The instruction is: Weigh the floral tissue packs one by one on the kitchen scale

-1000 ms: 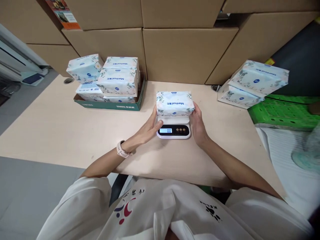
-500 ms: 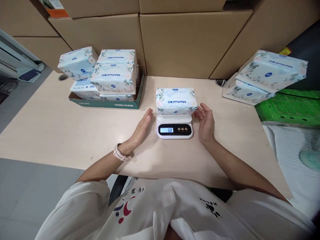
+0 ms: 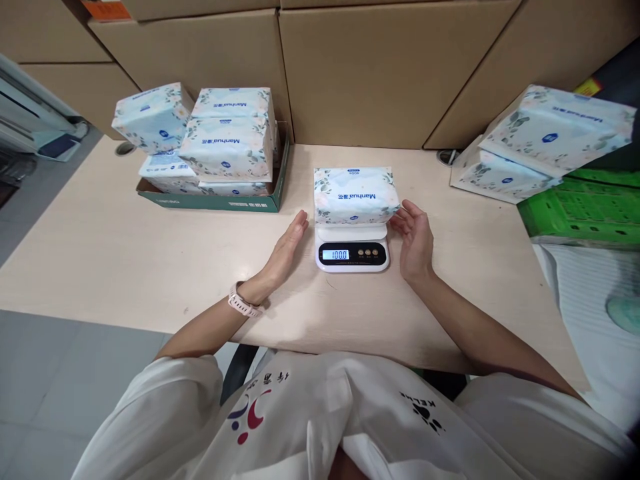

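Observation:
A floral pack of tissues [image 3: 356, 196] rests on the white digital scale [image 3: 352, 267], whose lit display reads about 100.0. My left hand [image 3: 286, 250] is held on edge just left of the scale, fingers stretched out, holding nothing. On the other side my right hand [image 3: 415, 241] is open with its fingers loosely curved. Its fingertips are very close to the pack's right end; I cannot tell whether they touch it. A pale pink band [image 3: 244, 301] circles my left wrist.
Left on the table [image 3: 125, 267], a green shallow carton [image 3: 210, 202] holds several stacked tissue packs [image 3: 225, 150]. Two more packs [image 3: 555, 137] are stacked at the right edge, beside a green crate [image 3: 575, 207]. Large cardboard boxes [image 3: 360, 80] wall off the back.
The display has gone from about 6.8 to about 100.0. The camera view has shifted slightly. Both hands and the pack stay nearly in place.

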A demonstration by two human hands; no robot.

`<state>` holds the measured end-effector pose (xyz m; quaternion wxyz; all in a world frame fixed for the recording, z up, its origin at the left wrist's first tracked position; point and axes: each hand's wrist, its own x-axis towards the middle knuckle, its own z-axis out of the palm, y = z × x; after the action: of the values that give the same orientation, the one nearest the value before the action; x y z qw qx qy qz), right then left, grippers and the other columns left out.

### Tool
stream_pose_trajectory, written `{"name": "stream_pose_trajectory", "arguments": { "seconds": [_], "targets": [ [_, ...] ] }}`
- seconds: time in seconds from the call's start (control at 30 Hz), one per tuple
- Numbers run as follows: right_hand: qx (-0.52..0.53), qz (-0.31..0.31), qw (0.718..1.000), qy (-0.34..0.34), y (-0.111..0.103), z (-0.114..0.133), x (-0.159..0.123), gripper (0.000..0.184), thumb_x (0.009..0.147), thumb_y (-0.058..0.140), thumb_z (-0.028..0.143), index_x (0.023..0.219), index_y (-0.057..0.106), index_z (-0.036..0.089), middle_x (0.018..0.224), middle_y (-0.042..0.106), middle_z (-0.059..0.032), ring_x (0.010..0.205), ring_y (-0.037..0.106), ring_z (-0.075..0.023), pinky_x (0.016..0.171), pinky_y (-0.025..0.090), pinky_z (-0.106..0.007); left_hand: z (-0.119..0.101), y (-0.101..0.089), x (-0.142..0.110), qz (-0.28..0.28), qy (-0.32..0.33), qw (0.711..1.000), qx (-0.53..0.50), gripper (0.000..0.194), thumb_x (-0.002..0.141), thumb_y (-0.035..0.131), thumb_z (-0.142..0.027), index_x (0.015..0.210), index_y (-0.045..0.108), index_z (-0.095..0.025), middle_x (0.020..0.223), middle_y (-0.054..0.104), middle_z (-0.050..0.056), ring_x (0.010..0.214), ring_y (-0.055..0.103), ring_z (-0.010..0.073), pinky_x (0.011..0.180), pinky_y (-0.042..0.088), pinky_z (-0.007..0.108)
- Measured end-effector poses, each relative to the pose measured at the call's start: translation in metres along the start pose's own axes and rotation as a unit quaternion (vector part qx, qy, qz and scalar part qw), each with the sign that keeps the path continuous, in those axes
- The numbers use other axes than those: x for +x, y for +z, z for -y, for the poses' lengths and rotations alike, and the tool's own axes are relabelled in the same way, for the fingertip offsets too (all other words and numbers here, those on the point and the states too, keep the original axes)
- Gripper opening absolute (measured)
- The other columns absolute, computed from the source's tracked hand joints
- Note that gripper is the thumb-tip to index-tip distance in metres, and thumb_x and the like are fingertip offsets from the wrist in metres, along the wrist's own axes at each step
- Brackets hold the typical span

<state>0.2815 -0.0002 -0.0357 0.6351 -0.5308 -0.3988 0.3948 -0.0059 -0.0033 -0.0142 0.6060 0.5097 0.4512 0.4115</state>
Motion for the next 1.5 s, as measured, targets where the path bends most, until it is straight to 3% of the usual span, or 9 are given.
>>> {"name": "stream_pose_trajectory", "arguments": {
  "seconds": [0.2,0.37,1.5],
  "targets": [
    [-0.019,0.005,1.000,-0.004,0.0001,0.0026,-0.0016,0.074,0.094,0.052,0.087,0.138,0.067,0.029,0.141,0.073,-0.0091,0.128,0.072,-0.0284,0.121,0.052,-0.056,-0.0031,0.0017,-0.0002,-0.006,-0.006,1.000,0.003,0.090,0.104,0.051,-0.074,0.176,0.030,-0.025,0.185,0.023,0.006,0.172,0.026,0.0298,0.144,0.020,0.044],
    [-0.018,0.005,1.000,-0.002,0.0006,0.0038,-0.0019,0.074,0.093,0.053,0.087,0.136,0.068,0.029,0.141,0.073,-0.0093,0.129,0.072,-0.0291,0.120,0.053,-0.056,-0.0010,0.0015,0.0009,-0.009,-0.002,1.000,0.004,0.087,0.104,0.050,-0.074,0.176,0.030,-0.029,0.185,0.025,0.003,0.172,0.025,0.0300,0.144,0.019,0.046],
    [-0.013,0.009,1.000,0.003,-0.0009,-0.0002,-0.0004,0.063,0.097,0.052,0.080,0.130,0.071,0.029,0.139,0.073,-0.0081,0.118,0.072,-0.0244,0.104,0.062,-0.049,-0.0054,0.0011,-0.0002,-0.010,-0.009,1.000,0.005,0.087,0.104,0.052,-0.074,0.175,0.033,-0.028,0.184,0.027,0.003,0.172,0.026,0.0298,0.144,0.020,0.045]
  ]
}}
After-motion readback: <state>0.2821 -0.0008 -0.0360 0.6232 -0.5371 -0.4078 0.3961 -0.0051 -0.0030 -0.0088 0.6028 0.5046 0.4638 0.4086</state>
